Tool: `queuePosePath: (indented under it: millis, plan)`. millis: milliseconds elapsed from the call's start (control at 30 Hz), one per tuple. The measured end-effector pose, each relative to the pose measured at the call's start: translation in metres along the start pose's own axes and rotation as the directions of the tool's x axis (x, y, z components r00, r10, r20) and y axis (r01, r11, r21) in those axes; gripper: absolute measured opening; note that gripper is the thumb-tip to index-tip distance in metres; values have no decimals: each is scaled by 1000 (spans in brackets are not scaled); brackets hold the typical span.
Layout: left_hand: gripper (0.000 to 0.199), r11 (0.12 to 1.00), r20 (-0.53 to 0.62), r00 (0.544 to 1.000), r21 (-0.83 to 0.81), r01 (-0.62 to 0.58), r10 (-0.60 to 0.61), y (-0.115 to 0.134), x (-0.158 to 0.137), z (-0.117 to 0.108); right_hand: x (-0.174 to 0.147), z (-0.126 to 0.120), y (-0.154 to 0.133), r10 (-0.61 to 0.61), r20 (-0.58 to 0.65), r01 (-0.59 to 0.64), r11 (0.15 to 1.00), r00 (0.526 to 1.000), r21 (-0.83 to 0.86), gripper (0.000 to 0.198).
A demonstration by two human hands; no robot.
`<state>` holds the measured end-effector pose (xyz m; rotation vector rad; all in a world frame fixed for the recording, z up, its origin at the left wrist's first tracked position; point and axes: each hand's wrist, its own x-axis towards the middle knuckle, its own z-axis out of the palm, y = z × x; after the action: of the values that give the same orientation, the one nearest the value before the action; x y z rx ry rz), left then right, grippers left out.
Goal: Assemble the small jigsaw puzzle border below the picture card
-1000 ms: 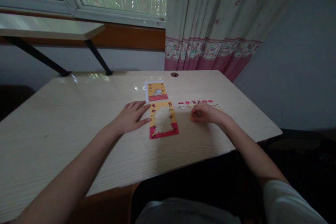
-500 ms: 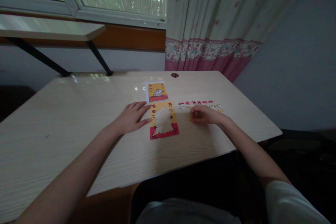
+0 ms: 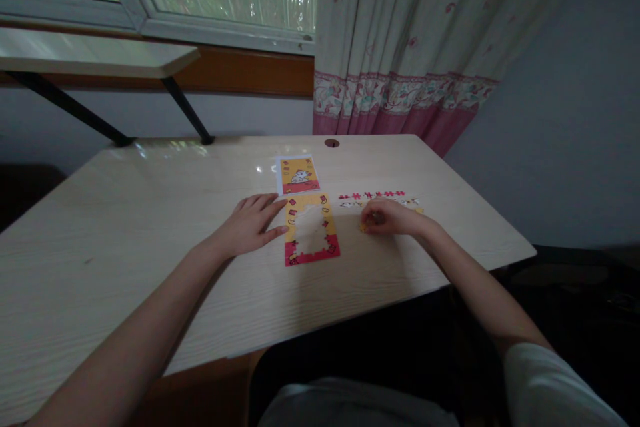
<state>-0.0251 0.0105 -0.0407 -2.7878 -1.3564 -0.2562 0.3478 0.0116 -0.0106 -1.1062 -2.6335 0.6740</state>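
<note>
A jigsaw border [image 3: 332,250] in yellow and pink lies flat on the table, its pieces joined round a bare middle. My left hand [image 3: 253,225] rests flat with fingers spread, the fingertips and thumb at the border's left edge. To the right of the border, my right hand [image 3: 387,217] is low over the table with curled fingers, closed on a small yellow puzzle piece [image 3: 363,228] that they partly cover. Pink puzzle pieces [image 3: 373,195] form a row just beyond that hand. White and yellow pieces [image 3: 350,205] make another row, partly hidden by it.
A picture card [image 3: 300,175] showing a white animal on yellow and pink lies above the border. The wooden table [image 3: 165,233] has a round hole [image 3: 332,143] near its back edge. A raised shelf [image 3: 100,53] stands at the left; a curtain [image 3: 400,93] hangs behind.
The view has shifted very slightly. My left hand stays at the border, and my right hand remains over the loose pieces with hardly any movement of its fingers.
</note>
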Motion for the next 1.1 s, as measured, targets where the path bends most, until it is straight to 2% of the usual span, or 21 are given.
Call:
queuePosePath:
  millis: [233, 367, 600, 900, 1100]
  plan:
    - [73, 1000, 1, 1000, 2, 2, -2, 1, 0, -1, -1, 2, -1, 15, -10, -14, 997, 1000, 77, 10]
    - [72, 1000, -9, 1000, -4, 2, -3, 0, 0, 0, -1, 3, -6, 80, 39, -85, 983, 996, 165, 8]
    - [72, 1000, 5, 1000, 3, 1, -1, 1, 0, 0, -1, 0, -6, 100, 87, -115, 974, 991, 196, 19]
    - [70, 1000, -1, 1000, -25, 8, -8, 2, 0, -2, -1, -3, -7, 63, 32, -65, 995, 998, 69, 12]
    - [70, 1000, -12, 1000, -19, 4, -4, 1, 0, 0, -2, 3, 0, 104, 6, -103, 969, 995, 224, 13]
